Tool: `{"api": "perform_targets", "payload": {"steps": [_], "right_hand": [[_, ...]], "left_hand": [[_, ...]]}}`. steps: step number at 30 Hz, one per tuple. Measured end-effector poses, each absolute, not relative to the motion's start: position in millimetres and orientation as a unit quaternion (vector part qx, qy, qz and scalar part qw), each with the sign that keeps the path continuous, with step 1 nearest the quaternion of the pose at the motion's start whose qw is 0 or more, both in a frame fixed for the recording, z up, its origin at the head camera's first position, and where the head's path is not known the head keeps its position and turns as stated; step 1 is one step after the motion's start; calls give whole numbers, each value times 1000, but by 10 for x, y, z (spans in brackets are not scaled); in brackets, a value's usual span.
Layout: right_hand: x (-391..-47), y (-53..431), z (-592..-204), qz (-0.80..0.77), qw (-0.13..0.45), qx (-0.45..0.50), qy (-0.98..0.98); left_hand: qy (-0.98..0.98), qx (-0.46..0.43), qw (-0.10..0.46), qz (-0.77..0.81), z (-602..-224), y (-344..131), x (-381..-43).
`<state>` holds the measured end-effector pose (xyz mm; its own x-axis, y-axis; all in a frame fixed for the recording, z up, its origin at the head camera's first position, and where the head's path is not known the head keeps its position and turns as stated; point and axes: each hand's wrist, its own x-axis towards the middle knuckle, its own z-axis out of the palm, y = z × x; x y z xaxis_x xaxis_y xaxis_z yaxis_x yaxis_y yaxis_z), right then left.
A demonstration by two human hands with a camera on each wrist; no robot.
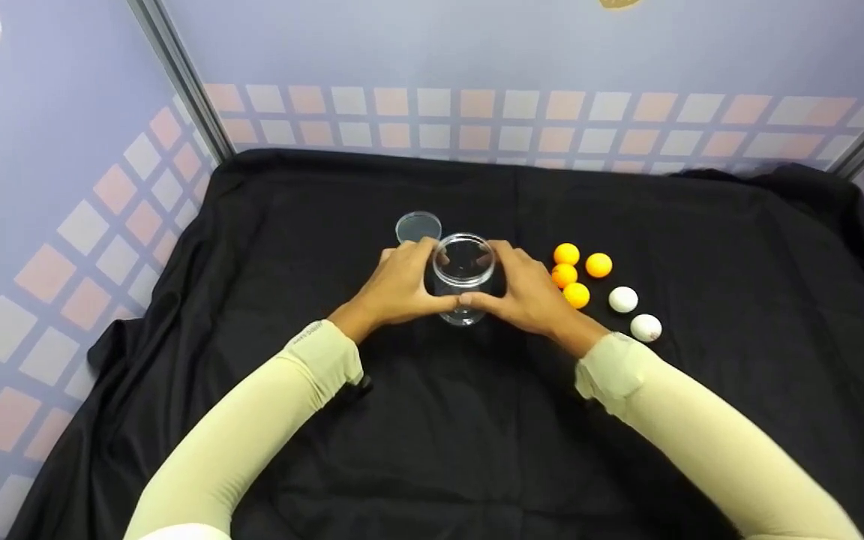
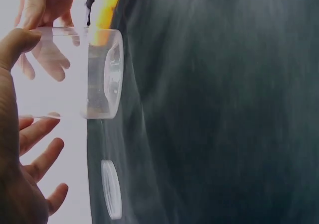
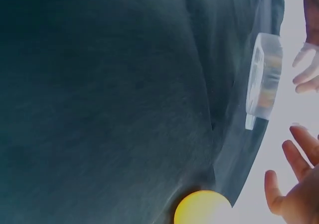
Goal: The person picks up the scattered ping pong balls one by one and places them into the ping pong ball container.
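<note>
Both hands hold a clear jar [image 1: 463, 261] between them. My left hand [image 1: 398, 285] grips its left side and my right hand [image 1: 529, 289] its right side, with the thumbs meeting on the near side. In the left wrist view the jar [image 2: 102, 74] has its base close to the black cloth; whether it touches is hard to tell. Behind the left hand a round clear lid [image 1: 418, 227] lies flat on the cloth, apart from the jar. No ball shows inside the jar.
Right of the right hand lie several orange balls [image 1: 598, 265] and two white balls [image 1: 623, 300], loose on the black cloth [image 1: 417, 435]. One orange ball [image 3: 202, 209] shows low in the right wrist view. Patterned panels [image 1: 432, 45] stand behind and to the sides.
</note>
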<state>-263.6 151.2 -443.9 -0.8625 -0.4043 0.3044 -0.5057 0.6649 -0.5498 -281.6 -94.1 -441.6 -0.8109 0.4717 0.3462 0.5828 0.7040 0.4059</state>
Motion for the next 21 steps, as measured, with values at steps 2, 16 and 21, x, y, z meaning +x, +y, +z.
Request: {"api": "perform_targets", "payload": {"steps": [2, 16, 21], "right_hand": [[-2544, 1590, -4416, 331, 95, 252, -904], [-1716, 2146, -4480, 344, 166, 238, -893], [-1466, 2249, -4539, 333, 174, 233, -897]], "left_hand": [[-914, -296, 121, -249, -4389, -861, -2746], [-897, -347, 135, -240, -4376, -239, -2075], [-892, -366, 138, -226, -4402, -142, -1861]]}}
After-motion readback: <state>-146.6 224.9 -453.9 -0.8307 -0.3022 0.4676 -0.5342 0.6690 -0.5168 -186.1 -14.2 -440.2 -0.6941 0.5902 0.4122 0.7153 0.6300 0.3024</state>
